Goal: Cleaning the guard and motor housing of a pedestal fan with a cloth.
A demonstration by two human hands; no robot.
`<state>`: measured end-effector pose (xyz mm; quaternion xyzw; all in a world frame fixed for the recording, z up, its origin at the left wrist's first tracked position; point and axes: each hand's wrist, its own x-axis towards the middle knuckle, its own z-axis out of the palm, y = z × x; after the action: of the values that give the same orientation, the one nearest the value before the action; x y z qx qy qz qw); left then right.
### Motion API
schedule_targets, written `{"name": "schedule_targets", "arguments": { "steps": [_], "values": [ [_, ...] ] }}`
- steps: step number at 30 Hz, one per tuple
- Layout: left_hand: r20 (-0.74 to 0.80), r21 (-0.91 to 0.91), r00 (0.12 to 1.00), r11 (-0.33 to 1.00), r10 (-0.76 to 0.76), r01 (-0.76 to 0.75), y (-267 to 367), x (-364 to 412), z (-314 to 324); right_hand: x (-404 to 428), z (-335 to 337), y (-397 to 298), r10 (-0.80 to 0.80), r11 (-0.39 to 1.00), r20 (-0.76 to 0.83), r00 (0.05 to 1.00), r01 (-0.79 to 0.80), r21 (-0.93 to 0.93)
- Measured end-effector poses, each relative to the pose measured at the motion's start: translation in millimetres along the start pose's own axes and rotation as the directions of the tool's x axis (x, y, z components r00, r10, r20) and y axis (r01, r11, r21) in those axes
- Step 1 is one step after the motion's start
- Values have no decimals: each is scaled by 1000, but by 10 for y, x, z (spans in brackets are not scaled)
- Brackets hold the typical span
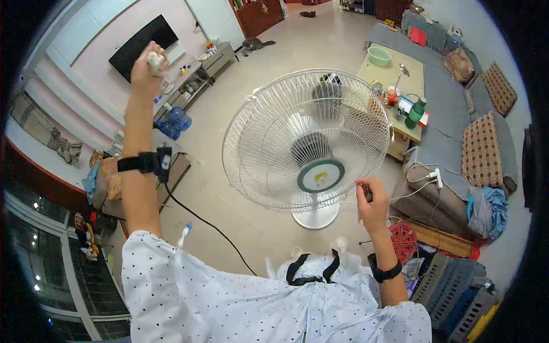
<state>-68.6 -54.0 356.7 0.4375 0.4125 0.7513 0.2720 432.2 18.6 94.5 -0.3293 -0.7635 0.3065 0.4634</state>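
Observation:
Raised high at the left, my left hand [146, 70] is closed around a crumpled white wad [155, 62], tissue or cloth. Before me stands an electric fan on a round white base [315, 218], its wire guard [266, 145] tilted up. A green-ringed cap [321, 176] marks the guard's centre. Some white material [256, 92] clings to the guard's upper left rim. At the lower right rim, the thumb and fingers of my right hand [372, 206] pinch the guard's edge; the exact contact is small in view.
A low table [369, 73] holds a green basin [379, 56] and a green bottle [416, 112]. A cat [327, 96] sits behind the fan; another [255, 45] lies farther off. A power strip [435, 178] rests on the sofa [446, 128]. Blue water jugs [178, 120] stand left.

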Motion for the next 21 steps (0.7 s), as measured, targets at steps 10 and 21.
{"name": "schedule_targets", "arguments": {
  "steps": [10, 21],
  "values": [
    [-127, 180, 989, 979, -79, 101, 124, -293, -502, 70, -30, 186, 28, 999, 1, 1000, -28, 30],
    [-411, 516, 902, 783, -130, 348, 112, -1616, -609, 273, 411, -146, -126, 966, 257, 958, 60, 250]
  ]
}}
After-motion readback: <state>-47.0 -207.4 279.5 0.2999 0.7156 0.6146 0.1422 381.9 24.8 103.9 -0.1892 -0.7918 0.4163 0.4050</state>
